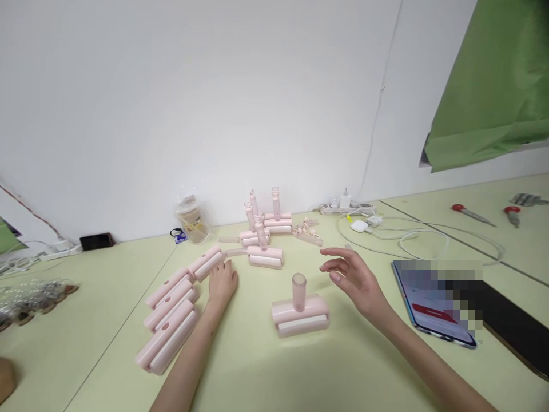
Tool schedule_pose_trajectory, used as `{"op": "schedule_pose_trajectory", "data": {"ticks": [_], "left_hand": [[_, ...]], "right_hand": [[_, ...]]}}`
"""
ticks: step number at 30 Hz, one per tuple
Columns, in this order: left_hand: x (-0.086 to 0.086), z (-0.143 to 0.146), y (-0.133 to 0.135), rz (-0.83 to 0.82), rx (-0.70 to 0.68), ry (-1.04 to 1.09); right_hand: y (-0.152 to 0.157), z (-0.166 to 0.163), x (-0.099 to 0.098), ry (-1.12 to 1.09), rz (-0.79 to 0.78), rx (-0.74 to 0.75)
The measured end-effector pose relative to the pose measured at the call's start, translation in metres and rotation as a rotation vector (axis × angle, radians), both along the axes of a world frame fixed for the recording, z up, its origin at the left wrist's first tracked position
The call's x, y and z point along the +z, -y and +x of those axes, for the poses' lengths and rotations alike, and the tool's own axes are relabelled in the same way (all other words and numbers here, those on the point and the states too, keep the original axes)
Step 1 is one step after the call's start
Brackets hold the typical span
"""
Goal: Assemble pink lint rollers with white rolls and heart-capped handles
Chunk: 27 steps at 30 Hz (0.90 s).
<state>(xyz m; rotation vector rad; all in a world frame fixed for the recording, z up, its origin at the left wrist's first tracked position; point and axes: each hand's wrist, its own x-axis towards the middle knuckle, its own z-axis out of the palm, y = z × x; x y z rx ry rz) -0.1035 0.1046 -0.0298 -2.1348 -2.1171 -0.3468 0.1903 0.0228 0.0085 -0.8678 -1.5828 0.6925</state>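
My left hand rests on the pale green table, fingers bent down beside a row of pink roller bodies lying without handles; its fingertips touch the end of the farthest one. My right hand hovers open above the table, fingers spread, holding nothing. Between the hands stands a pink roller with a short stub handle. Farther back stands a group of assembled pink rollers with upright handles, and loose pink handle pieces lie to their right.
A phone lies at right next to a dark flat object. A power strip with chargers and white cables runs along the wall. A clear bag, a black device, red-handled tools and green sheet are around.
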Motion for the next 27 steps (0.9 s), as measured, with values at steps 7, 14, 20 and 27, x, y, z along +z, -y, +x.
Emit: {"op": "schedule_pose_trajectory", "data": {"ticks": [7,14,20,27], "left_hand": [[0.002,0.011,0.011,-0.049,-0.055,0.132],[-0.012,0.021,0.064,-0.066,-0.118,0.21],[-0.013,0.016,0.089,-0.051,-0.144,0.346],[0.022,0.051,0.072,0.021,-0.313,0.792]], "right_hand": [[0.0,0.004,0.009,0.136,0.185,-0.058],[0.002,0.004,0.006,0.21,0.183,-0.058],[0.003,0.0,0.006,0.234,0.211,-0.054],[0.0,-0.012,0.01,0.2,0.213,-0.052]]}}
